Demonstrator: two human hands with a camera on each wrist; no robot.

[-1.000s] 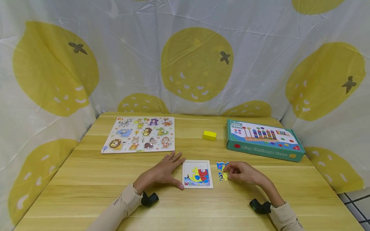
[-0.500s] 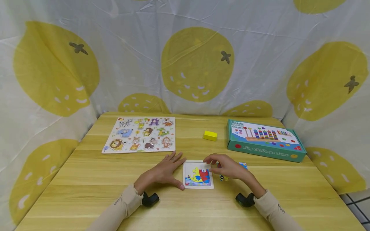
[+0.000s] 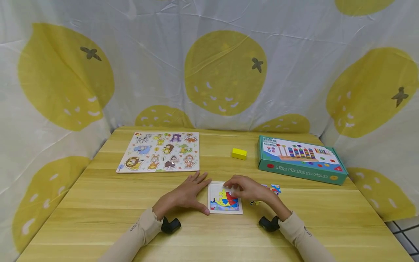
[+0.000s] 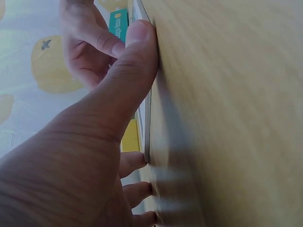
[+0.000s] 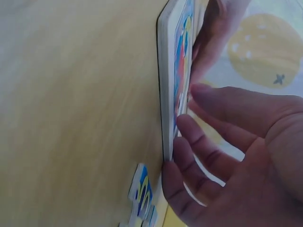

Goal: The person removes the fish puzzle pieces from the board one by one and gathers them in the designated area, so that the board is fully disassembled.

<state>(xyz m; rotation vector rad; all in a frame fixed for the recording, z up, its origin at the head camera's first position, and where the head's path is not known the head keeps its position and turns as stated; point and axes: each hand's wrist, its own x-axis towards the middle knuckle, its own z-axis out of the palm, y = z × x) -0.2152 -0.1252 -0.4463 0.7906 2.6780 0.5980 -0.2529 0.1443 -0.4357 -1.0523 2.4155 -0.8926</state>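
- Head: my left hand (image 3: 184, 194) spreads against the puzzle board (image 3: 216, 187) on the table (image 3: 209, 238), maybe to stop slipping.
- Left wrist: my straight thumb (image 4: 135, 52) touches it.
- Right wrist: my right hand's (image 5: 260, 175) fingers bend; I can't tell if they hold anything.

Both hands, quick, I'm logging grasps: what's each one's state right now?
Left hand: open, touching the jigsaw tray.
Right hand: over the jigsaw tray; whether it pinches anything cannot be told.
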